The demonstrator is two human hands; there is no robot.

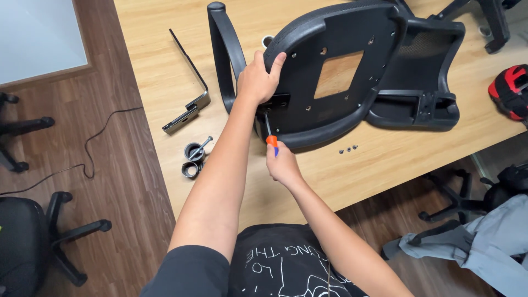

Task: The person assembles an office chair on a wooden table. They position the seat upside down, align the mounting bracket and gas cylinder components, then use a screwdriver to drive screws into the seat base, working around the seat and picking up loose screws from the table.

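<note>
Underneath, wooden table (165, 71), plank floor (110, 165).

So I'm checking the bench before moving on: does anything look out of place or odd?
Three small screws lie loose near the table's front edge, beside the upturned chair seat. Nothing else stands out.
</note>
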